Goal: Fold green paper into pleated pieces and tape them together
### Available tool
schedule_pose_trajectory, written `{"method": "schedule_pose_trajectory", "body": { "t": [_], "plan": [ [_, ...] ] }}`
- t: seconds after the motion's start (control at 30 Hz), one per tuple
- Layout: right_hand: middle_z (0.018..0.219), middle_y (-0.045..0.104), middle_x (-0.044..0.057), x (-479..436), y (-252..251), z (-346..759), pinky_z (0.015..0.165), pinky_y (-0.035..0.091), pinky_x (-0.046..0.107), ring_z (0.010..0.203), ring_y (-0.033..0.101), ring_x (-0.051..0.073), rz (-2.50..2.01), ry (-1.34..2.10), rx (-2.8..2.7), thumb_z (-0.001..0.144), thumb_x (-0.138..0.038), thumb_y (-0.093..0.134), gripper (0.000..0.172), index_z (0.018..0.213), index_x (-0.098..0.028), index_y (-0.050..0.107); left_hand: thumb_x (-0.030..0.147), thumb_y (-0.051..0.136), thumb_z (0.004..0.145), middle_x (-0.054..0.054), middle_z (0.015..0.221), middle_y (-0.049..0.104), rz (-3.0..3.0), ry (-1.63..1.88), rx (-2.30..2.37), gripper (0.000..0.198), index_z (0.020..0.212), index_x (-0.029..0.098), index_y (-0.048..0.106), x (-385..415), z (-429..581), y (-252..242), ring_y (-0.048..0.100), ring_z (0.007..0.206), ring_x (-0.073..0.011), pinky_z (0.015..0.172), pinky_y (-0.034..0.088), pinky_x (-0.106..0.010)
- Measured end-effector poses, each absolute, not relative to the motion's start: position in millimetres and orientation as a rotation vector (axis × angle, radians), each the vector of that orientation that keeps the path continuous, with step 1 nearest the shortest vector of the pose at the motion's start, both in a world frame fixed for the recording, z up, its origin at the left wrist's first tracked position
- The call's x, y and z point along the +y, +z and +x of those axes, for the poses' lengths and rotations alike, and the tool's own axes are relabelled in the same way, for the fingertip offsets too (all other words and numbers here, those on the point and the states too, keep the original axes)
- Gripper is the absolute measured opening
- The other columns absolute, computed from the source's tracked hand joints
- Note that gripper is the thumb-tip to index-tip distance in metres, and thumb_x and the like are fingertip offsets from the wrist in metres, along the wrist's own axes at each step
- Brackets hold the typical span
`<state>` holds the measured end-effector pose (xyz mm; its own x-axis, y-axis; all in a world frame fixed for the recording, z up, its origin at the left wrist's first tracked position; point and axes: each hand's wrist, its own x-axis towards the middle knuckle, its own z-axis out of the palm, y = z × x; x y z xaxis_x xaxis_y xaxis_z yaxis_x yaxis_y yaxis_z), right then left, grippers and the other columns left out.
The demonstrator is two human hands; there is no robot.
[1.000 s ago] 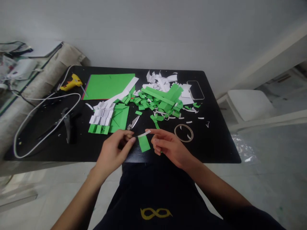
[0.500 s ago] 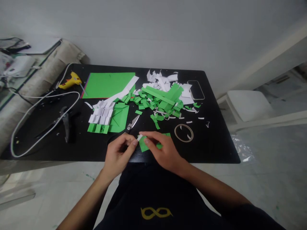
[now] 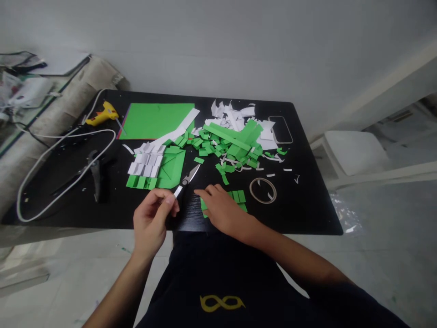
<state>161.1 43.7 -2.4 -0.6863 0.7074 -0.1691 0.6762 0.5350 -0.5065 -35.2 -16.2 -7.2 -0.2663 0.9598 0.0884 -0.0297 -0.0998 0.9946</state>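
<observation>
My left hand (image 3: 155,216) is closed in a pinch on a small white strip (image 3: 178,191), which sticks up past the fingertips beside the scissors. The scissors (image 3: 186,181) lie partly open, their handles hidden behind that hand. My right hand (image 3: 223,209) rests over a green paper piece (image 3: 241,197) with raised folded tabs, fingers stretched across its left part and covering much of it. Left of centre lies a larger green sheet (image 3: 174,171) bearing rows of folded white paper pieces (image 3: 146,159) and a green row along its front.
A heap of green and white paper pieces (image 3: 244,139) fills the back middle. A tape roll (image 3: 262,190) lies at the right. On the left are a yellow glue gun (image 3: 104,115), a white cable (image 3: 20,200) and dark pliers-like tool (image 3: 94,175). Green sheets (image 3: 159,119) lie behind.
My left hand has drawn away to the left with the white strip, apart from my right hand. My right hand has settled onto the green piece, whose folded tabs show more.
</observation>
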Motion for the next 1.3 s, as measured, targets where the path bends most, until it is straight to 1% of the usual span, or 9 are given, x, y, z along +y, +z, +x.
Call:
{"method": "schedule_pose_trajectory", "body": {
  "t": [0.17, 0.27, 0.47, 0.57, 0.8, 0.93, 1.03, 1.13, 1.3],
  "plan": [
    [0.125, 0.059, 0.016, 46, 0, 165, 0.101, 0.052, 0.044, 0.116, 0.058, 0.031, -1.251, 0.979, -2.628, 0.09, -0.005, 0.072, 0.035, 0.123, -0.015, 0.063, 0.031, 0.071, 0.101, 0.0, 0.073, 0.065, 1.126, 1.462, 1.327, 0.018, 0.087, 0.019, 0.068, -15, -29, -6, 0.058, 0.065, -0.0129, 0.061, 0.047, -0.025],
    [0.118, 0.06, 0.011, 48, 5, 167, 0.099, 0.05, 0.041, 0.112, 0.058, 0.027, -1.223, 1.062, -2.52, 0.086, -0.002, 0.071, 0.032, 0.109, -0.02, 0.059, 0.031, 0.073, 0.099, 0.0, 0.075, 0.067, 1.124, 1.456, 1.348, 0.015, 0.092, 0.019, 0.067, -14, -25, -4, 0.06, 0.066, -0.0121, 0.063, 0.049, -0.024],
    [0.092, 0.063, -0.003, 53, 14, 174, 0.079, 0.047, 0.033, 0.084, 0.061, 0.019, -1.244, 1.398, -1.965, 0.08, -0.021, 0.085, 0.037, 0.095, -0.025, 0.052, 0.031, 0.084, 0.085, -0.006, 0.112, 0.073, 1.088, 1.46, 1.438, 0.039, 0.114, 0.023, 0.059, -11, -14, -12, 0.073, 0.096, -0.017, 0.084, 0.06, -0.029],
    [0.089, 0.067, -0.003, 51, 11, 178, 0.078, 0.048, 0.032, 0.085, 0.066, 0.019, -1.161, 1.564, -1.656, 0.075, -0.031, 0.091, 0.042, 0.097, -0.025, 0.055, 0.029, 0.085, 0.084, -0.007, 0.117, 0.073, 1.094, 1.39, 1.361, 0.047, 0.118, 0.024, 0.054, -10, -9, -16, 0.074, 0.101, -0.0182, 0.084, 0.061, -0.03],
    [0.083, 0.074, 0.001, 41, 10, 187, 0.068, 0.051, 0.03, 0.078, 0.068, 0.019, -1.143, 1.634, -1.466, 0.077, -0.041, 0.091, 0.028, 0.088, -0.022, 0.074, 0.025, 0.079, 0.091, 0.001, 0.082, 0.075, 1.114, 1.37, 1.227, 0.036, 0.115, 0.023, 0.054, -9, 1, -9, 0.073, 0.075, -0.0145, 0.075, 0.06, -0.028],
    [0.085, 0.078, 0.002, 38, 15, 192, 0.067, 0.053, 0.03, 0.078, 0.07, 0.019, -1.116, 1.658, -1.48, 0.084, -0.037, 0.084, 0.017, 0.091, -0.021, 0.079, 0.027, 0.08, 0.09, 0.0, 0.086, 0.076, 1.191, 1.375, 1.276, 0.033, 0.112, 0.023, 0.056, -7, 3, -4, 0.074, 0.078, -0.016, 0.077, 0.061, -0.029],
    [0.086, 0.08, 0.002, 37, 14, 192, 0.072, 0.055, 0.031, 0.081, 0.072, 0.019, -1.147, 1.588, -1.475, 0.087, -0.032, 0.08, 0.013, 0.094, -0.021, 0.08, 0.028, 0.08, 0.091, -0.004, 0.1, 0.076, 1.257, 1.356, 1.288, 0.024, 0.107, 0.023, 0.063, -7, 4, 1, 0.074, 0.087, -0.017, 0.081, 0.061, -0.03],
    [0.083, 0.079, 0.002, 36, 11, 190, 0.068, 0.055, 0.03, 0.079, 0.072, 0.02, -1.181, 1.552, -1.394, 0.086, -0.032, 0.081, 0.013, 0.093, -0.021, 0.079, 0.03, 0.074, 0.096, -0.008, 0.113, 0.073, 1.308, 1.375, 1.304, 0.01, 0.096, 0.022, 0.068, -8, 5, 7, 0.072, 0.102, -0.0198, 0.088, 0.059, -0.032],
    [0.091, 0.081, 0.003, 35, 7, 187, 0.072, 0.058, 0.032, 0.084, 0.075, 0.02, -1.142, 1.58, -1.325, 0.083, -0.029, 0.083, 0.022, 0.104, -0.022, 0.079, 0.032, 0.068, 0.099, -0.01, 0.113, 0.072, 1.341, 1.333, 1.362, 0.018, 0.086, 0.021, 0.069, -7, 7, 9, 0.069, 0.106, -0.022, 0.089, 0.056, -0.033]
  ]
}}
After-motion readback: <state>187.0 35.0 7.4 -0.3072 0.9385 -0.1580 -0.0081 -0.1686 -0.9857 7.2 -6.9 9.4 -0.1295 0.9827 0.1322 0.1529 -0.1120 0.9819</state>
